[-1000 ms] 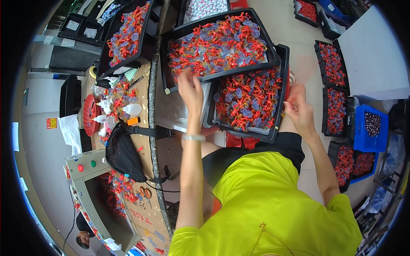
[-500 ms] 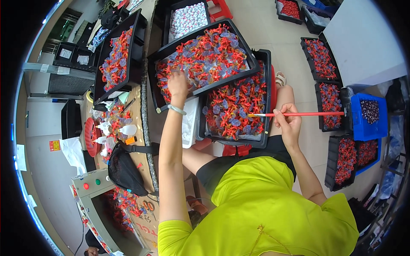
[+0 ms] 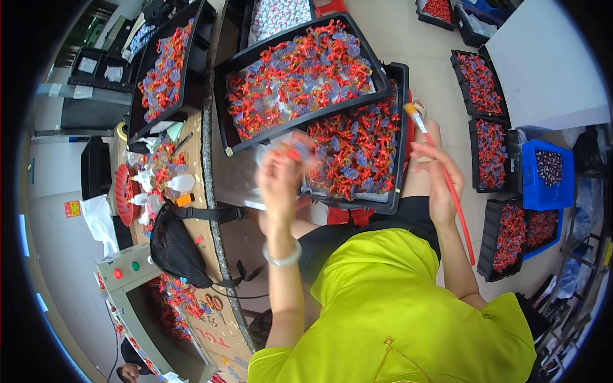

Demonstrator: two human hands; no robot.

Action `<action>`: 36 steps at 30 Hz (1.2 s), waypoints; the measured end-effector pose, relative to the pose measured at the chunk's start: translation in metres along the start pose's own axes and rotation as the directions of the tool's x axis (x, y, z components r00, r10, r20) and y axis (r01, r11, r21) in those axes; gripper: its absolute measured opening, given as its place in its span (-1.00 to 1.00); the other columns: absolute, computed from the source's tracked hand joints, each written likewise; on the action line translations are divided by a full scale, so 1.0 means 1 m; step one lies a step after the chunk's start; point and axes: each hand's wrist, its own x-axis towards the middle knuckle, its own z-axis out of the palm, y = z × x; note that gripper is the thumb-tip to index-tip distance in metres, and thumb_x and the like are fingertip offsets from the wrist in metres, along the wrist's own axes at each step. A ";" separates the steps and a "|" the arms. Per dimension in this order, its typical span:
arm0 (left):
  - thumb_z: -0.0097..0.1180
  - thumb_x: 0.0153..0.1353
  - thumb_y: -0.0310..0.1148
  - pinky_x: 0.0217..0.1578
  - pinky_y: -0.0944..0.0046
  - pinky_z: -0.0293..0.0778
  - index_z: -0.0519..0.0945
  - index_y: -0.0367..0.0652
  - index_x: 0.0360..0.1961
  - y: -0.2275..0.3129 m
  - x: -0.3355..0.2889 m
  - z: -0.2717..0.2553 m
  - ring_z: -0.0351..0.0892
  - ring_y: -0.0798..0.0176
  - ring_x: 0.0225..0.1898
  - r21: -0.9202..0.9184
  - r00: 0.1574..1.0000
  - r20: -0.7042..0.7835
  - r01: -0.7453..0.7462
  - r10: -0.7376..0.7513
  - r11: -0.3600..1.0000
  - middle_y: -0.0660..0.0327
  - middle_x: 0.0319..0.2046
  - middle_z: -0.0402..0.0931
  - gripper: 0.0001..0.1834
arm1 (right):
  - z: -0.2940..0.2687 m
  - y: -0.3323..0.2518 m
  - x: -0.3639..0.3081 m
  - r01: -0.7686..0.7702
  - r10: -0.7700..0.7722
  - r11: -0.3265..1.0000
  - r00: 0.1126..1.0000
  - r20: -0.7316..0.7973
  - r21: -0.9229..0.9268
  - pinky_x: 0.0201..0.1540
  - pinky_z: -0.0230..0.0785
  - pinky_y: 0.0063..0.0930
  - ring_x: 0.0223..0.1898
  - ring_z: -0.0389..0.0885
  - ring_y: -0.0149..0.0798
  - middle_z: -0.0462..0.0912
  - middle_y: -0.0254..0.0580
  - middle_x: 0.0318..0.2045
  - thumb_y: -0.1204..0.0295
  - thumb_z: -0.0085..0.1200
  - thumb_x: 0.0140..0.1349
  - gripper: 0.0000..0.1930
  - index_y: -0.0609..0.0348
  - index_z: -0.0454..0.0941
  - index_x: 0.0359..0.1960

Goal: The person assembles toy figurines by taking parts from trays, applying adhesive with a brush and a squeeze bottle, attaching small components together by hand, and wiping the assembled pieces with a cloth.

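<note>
Gripping a slim paintbrush [image 3: 458, 210] with a smooth red handle, pale metal ferrule and tan bristles, the right hand [image 3: 442, 185] holds it slantwise, bristles pointing away from the body. The left hand [image 3: 279, 175], blurred, has its fingers curled around a small red-and-violet plastic piece [image 3: 295, 152]; its exact shape cannot be told. A black upper tray [image 3: 348, 108], set askew over part of a black lower tray [image 3: 401, 140], holds a tangle of glossy red, spindly pieces and translucent violet ones on pale lining; the lower tray holds the same mix. A blue crate [image 3: 543, 198] contains dark and pale bits. The piece sits at the left fingertips, near the lower tray's left edge; the paintbrush is right of that tray.
</note>
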 end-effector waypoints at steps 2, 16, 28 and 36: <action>-0.05 0.31 -0.53 -0.17 0.11 0.65 0.36 -0.26 -0.29 -0.025 -0.042 0.022 0.61 0.11 -0.18 -0.141 0.986 0.155 0.083 -0.060 0.986 -0.08 -0.06 0.49 -0.96 | 0.021 0.007 0.002 0.045 -0.045 0.999 0.960 0.278 0.005 0.00 0.36 -0.43 -0.05 0.54 -0.27 0.62 -0.09 -0.16 0.57 0.03 0.20 -0.78 0.28 0.56 -0.11; 0.14 0.18 -0.61 -0.03 0.36 0.46 0.25 -0.32 0.17 -0.027 -0.102 0.014 0.45 0.34 0.03 -0.079 0.995 0.017 0.100 -0.099 0.992 0.12 0.02 0.41 -0.47 | 0.088 0.010 -0.015 -0.225 0.222 0.973 0.829 0.513 -0.056 -0.13 0.46 -0.52 -0.22 0.59 -0.35 0.56 -0.16 -0.28 0.71 0.18 0.07 -0.82 0.34 0.57 -0.27; 0.07 0.23 -0.59 -0.09 0.33 0.50 0.30 -0.42 0.14 -0.018 -0.100 0.021 0.57 0.25 -0.12 -0.063 0.989 -0.016 0.143 -0.145 0.988 0.06 -0.10 0.52 -0.55 | 0.056 -0.013 0.000 -0.084 0.125 0.990 0.884 0.450 -0.111 -0.16 0.43 -0.56 -0.31 0.57 -0.42 0.64 -0.16 -0.29 0.26 -0.03 0.35 -0.60 0.37 0.48 0.04; 0.18 0.14 -0.59 -0.14 0.38 0.49 0.41 -0.46 0.03 -0.018 -0.106 0.027 0.57 0.32 -0.19 0.257 0.989 -0.146 0.072 -0.035 0.964 0.11 -0.20 0.55 -0.58 | 0.068 -0.033 -0.006 0.273 -0.047 0.925 0.774 0.631 -0.266 -0.44 0.41 -0.53 -0.53 0.56 -0.33 0.61 -0.10 -0.43 0.38 0.07 0.26 -0.79 0.31 0.59 -0.31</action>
